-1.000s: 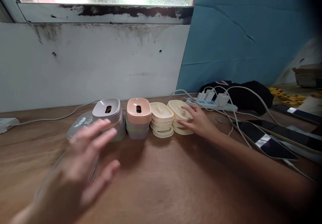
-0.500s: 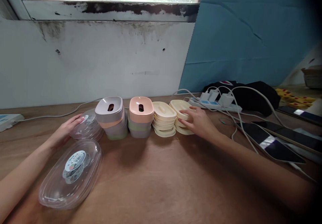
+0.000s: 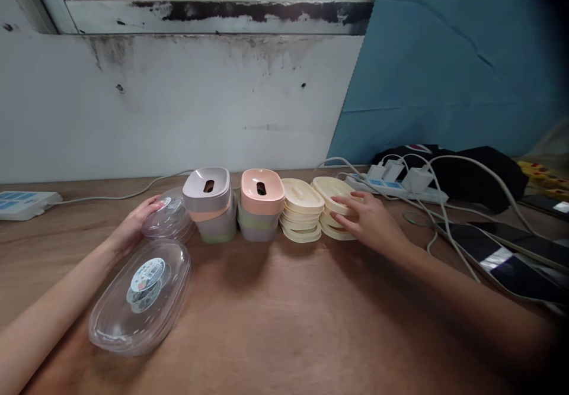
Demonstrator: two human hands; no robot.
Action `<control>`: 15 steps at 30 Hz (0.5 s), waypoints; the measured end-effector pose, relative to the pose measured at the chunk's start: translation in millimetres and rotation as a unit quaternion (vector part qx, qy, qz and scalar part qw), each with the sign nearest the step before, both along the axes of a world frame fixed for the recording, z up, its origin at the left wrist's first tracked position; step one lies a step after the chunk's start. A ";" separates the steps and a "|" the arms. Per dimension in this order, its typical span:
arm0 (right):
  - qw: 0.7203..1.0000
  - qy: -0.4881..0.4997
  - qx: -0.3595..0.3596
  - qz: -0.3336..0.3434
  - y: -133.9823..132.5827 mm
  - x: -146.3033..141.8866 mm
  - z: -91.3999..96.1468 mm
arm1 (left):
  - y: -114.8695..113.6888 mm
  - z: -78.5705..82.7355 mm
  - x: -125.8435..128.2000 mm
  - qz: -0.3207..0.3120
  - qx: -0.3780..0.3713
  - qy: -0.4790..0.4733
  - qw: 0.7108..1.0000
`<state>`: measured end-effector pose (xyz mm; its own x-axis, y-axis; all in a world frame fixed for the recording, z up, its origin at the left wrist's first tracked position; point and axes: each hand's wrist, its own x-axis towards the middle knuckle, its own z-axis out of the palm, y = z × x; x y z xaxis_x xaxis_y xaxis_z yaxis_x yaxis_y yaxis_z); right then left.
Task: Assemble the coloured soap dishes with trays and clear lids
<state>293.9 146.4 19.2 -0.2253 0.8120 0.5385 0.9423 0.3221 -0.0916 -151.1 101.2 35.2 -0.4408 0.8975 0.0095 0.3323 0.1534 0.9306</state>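
Observation:
My left hand (image 3: 138, 222) rests its stretched fingers against the left edge of a stack of clear plastic lids (image 3: 165, 224) at the back left. Nearer to me lies another clear lid stack (image 3: 120, 312), oblong with a round printed sticker. In a row stand a grey stack of tubs (image 3: 213, 229) with a slotted top and a similar stack with a peach top (image 3: 261, 208). Two cream stacks of oval lids, a left one (image 3: 302, 195) and a right one (image 3: 332, 190), follow. My right hand (image 3: 371, 220) touches the right stack's side, fingers spread, fingertips partly over its rim.
A power strip (image 3: 433, 195) with white chargers and looping cables lies behind my right arm, beside black cloth (image 3: 484, 176). Phones (image 3: 511, 259) lie at the right. Another power strip (image 3: 26, 205) sits far left. A white wall (image 3: 200, 111) rises behind the table.
The whole scene has shifted rightward in view as the camera turned a little left. Both hands keep nearly the same places against the lid stacks.

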 end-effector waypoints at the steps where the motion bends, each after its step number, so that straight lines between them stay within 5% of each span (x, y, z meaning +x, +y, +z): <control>1: 1.000 -0.002 0.007 0.002 -1.2 0.0 0.8 | 0.9 -0.5 1.5 -0.001 0.000 0.000 1.000; 4: 0.999 -0.011 0.048 0.017 -9.6 -6.6 8.5 | 1.7 -2.2 7.8 0.003 0.003 0.003 1.000; 8: 0.985 -0.008 0.087 0.146 -32.8 -31.0 20.3 | -9.5 10.4 14.2 0.019 0.011 0.021 1.000; 12: 0.978 -0.002 -0.023 0.209 -55.3 -52.9 11.8 | -29.8 67.0 40.1 0.028 0.103 0.139 0.985; 15: 0.972 -0.034 -0.088 0.217 -59.2 -58.8 -2.3 | -22.5 115.4 98.0 -0.116 0.208 0.326 0.915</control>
